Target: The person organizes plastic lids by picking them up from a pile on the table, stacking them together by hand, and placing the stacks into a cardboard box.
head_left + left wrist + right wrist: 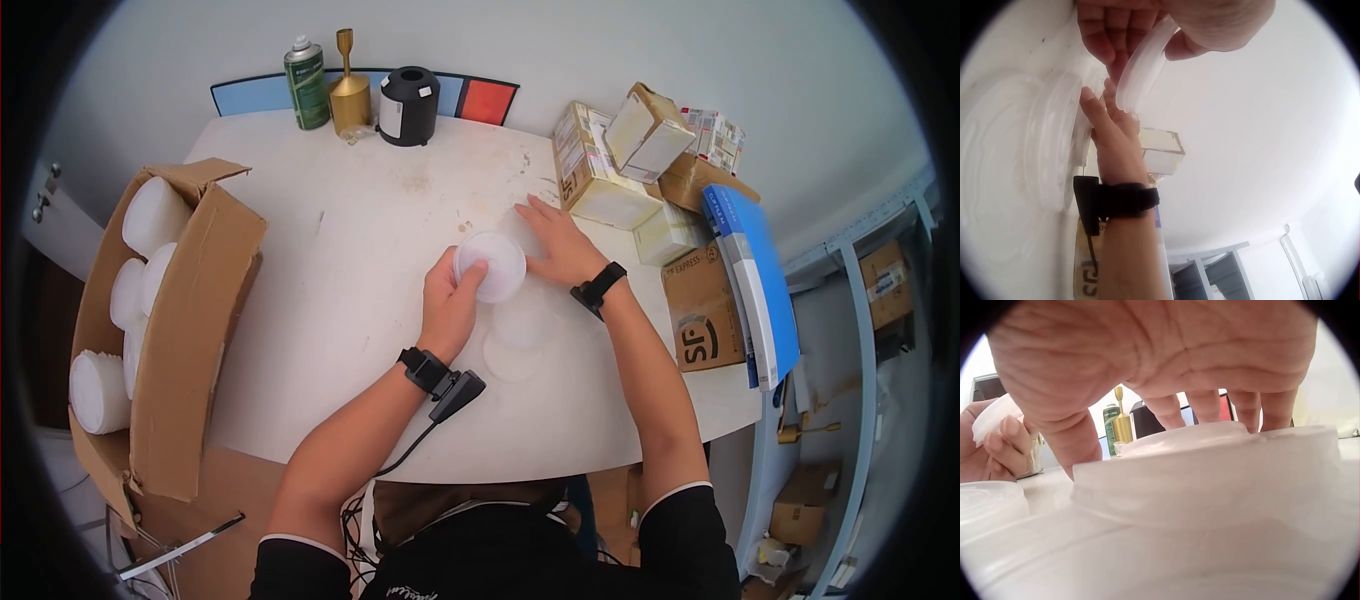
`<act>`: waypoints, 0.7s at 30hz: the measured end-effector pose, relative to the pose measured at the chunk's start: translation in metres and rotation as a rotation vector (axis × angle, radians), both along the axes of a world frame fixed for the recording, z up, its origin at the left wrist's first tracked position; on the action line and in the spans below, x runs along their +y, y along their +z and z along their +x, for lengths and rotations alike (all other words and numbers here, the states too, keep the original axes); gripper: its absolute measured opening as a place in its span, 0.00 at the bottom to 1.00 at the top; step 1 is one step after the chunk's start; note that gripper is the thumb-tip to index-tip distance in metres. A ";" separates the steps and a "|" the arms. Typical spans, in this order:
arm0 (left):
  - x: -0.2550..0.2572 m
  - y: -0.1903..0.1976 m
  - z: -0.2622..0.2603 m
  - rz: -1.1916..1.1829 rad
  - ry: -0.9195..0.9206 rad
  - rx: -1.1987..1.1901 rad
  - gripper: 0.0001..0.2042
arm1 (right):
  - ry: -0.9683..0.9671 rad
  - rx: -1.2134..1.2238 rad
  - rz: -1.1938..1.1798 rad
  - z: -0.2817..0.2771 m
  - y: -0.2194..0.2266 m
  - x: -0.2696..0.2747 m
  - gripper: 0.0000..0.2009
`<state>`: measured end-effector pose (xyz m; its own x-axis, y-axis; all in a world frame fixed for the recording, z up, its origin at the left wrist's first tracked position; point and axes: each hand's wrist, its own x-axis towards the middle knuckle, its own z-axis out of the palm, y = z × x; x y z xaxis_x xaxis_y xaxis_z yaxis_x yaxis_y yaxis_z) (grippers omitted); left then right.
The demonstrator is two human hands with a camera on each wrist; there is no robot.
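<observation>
My left hand (448, 308) pinches a round translucent white plastic lid (498, 278), thumb on its face. In the left wrist view that lid (1142, 74) is tilted on edge between thumb and fingers. Just right of it, my right hand (566, 250) is spread low over the table, its fingers extended. The right wrist view has the right palm (1160, 353) arched above several similar lids (1210, 481), with fingertips and thumb reaching down behind them. Nearer the person, more translucent lids (513, 358) lie on the white table.
At left, an open cardboard box (205, 340) holds several stacks of white round lids or tubs (158, 215). Small boxes (600, 180), an SF carton (703, 310) and blue binders (755, 285) line the right side. A green can (308, 85), gold candlestick (350, 100) and black cylinder (409, 108) stand behind.
</observation>
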<state>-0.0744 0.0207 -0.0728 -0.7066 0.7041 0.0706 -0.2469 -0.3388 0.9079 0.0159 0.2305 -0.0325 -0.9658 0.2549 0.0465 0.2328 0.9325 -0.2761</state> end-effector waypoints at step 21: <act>0.000 0.011 0.000 -0.063 0.010 0.026 0.09 | -0.216 0.579 -0.061 0.084 0.025 -0.039 0.08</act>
